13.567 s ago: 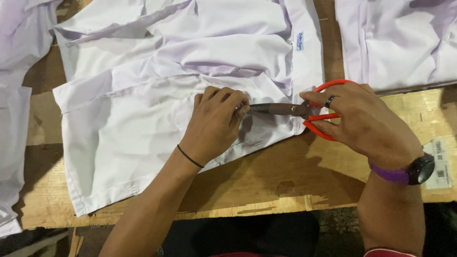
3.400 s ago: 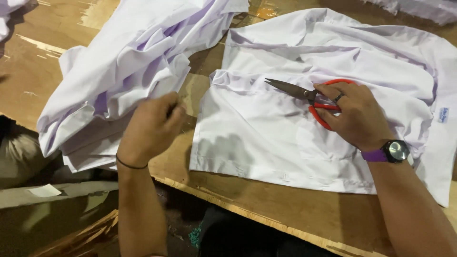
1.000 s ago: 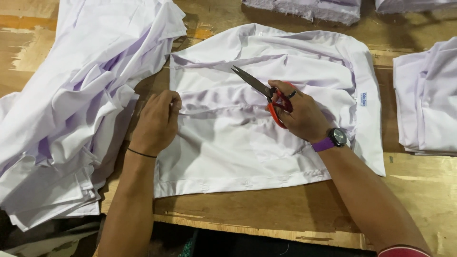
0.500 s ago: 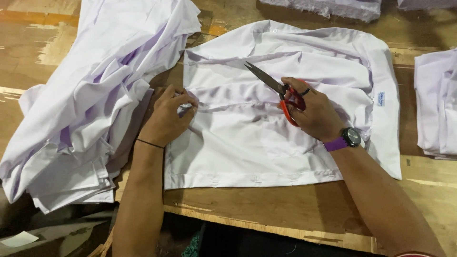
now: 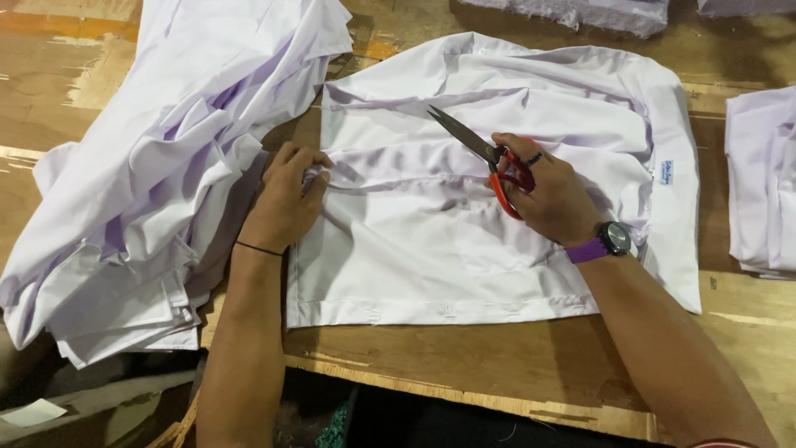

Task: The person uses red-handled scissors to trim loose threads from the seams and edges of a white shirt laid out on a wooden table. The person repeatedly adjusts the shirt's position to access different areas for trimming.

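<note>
A white shirt [image 5: 464, 249] lies spread flat on the wooden table [image 5: 514, 365], its collar with a small label to the right. My left hand [image 5: 286, 199] pinches a fold of the shirt's fabric at its left edge. My right hand [image 5: 543, 191] rests on the shirt's middle and holds red-handled scissors [image 5: 477, 148], fingers through the loops. The blades are closed and point up and to the left, lying just over the cloth. A purple wristwatch sits on my right wrist and a thin black band on my left.
A big heap of white shirts [image 5: 157, 174] covers the table's left side. Folded white garments [image 5: 763, 182] lie at the right edge, more white cloth [image 5: 580, 12] along the top. The table's front edge runs below the shirt.
Over the last second the shirt has stayed flat. My left hand has shifted onto the shirt's left edge and taken hold of a fold. My right hand keeps the scissors over the middle.
</note>
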